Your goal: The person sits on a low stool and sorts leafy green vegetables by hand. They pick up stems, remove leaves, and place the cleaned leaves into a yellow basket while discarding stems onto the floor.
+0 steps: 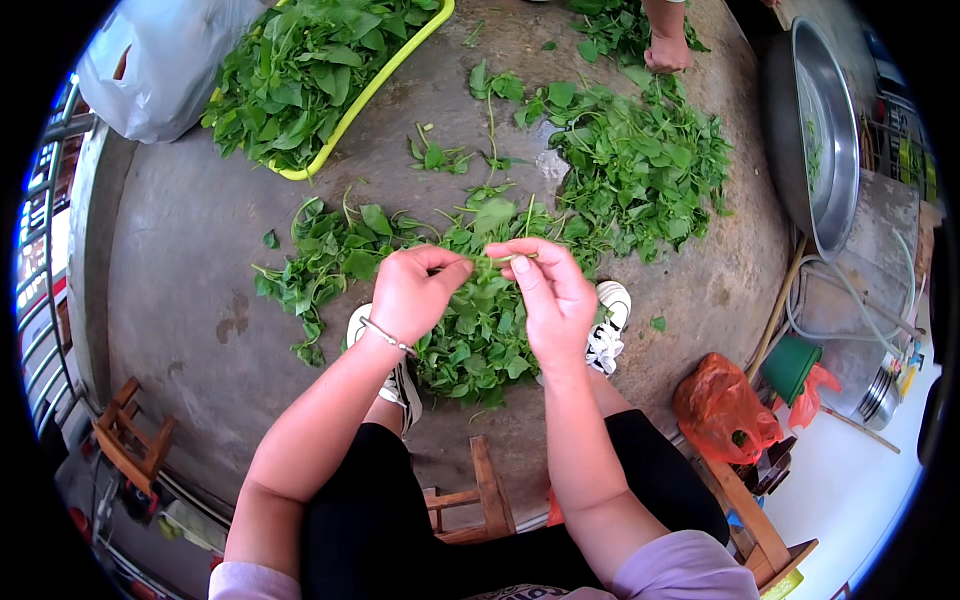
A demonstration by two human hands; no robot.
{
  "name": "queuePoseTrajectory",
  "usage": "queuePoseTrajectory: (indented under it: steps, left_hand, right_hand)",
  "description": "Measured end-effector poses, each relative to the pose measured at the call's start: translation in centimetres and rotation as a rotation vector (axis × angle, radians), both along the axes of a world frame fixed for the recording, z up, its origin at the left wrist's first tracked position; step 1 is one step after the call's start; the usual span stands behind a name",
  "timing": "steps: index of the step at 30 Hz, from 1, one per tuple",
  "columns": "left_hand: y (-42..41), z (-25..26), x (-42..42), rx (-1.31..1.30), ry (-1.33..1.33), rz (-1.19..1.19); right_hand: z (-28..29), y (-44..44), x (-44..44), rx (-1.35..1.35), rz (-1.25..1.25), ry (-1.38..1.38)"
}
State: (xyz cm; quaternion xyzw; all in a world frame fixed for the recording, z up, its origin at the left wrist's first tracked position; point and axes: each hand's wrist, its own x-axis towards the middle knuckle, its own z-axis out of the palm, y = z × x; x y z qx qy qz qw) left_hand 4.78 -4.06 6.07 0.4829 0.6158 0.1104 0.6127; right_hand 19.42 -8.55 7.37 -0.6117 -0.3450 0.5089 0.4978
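Observation:
My right hand (559,304) holds a thin green stem (517,258) between thumb and fingers. Close beside it, the thumb and forefinger of my left hand (420,289) are pinched together at the stem's left end, where motion blur hides detail. A blurred green leaf (495,215) shows just beyond the fingertips. Under both hands, between my white-laced shoes, lies a pile of leafy greens (480,345) on the concrete floor (202,247). A looser bunch of greens (330,247) spreads to the left of my left hand.
A yellow-green basket (360,101) heaped with greens stands at upper left, by a white plastic bag (161,71). Another person's hand (667,54) rests at a larger heap (637,165). At right are a metal basin (836,150), a red plastic bag (724,409) and a green bucket (791,367).

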Motion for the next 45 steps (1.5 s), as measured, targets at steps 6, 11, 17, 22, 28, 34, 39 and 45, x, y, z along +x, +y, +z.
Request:
queuePoseTrajectory:
  steps: [6, 11, 17, 22, 28, 34, 39, 45]
  left_hand:
    - [-1.7, -5.5, -3.6, -0.271, -0.176, 0.356]
    - [-0.9, -5.2, -4.6, -0.132, -0.402, 0.218]
    - [0.3, -3.5, -4.5, -0.473, -0.648, 0.444]
    - [0.3, -3.5, -4.8, -0.504, -0.681, 0.578]
    - [0.6, -3.9, -5.0, -0.554, -0.786, 0.718]
    - [2.6, -2.2, -5.9, -0.46, -0.62, 0.623]
    - [4.3, -0.7, -5.7, -0.189, -0.357, 0.429]
    - [5.0, 0.6, -3.7, -0.085, -0.27, 0.169]
  right_hand:
    - [-2.0, 2.1, 2.9, -0.213, 0.274, -0.378]
    - [-8.7, 9.0, 8.6, -0.293, 0.205, -1.104]
    - [-14.2, 15.0, 11.0, -0.217, 0.238, -1.421]
    - [-15.3, 15.8, 10.6, -0.169, 0.336, -1.498]
    - [-8.6, 13.3, 7.3, -0.327, 0.226, -0.194]
    - [-4.3, 8.9, 4.6, -0.526, 0.328, 0.312]
    - [-3.5, 7.5, 3.7, -0.574, 0.372, 0.366]
    - [-2.5, 7.3, 2.3, -0.542, 0.493, 0.298]
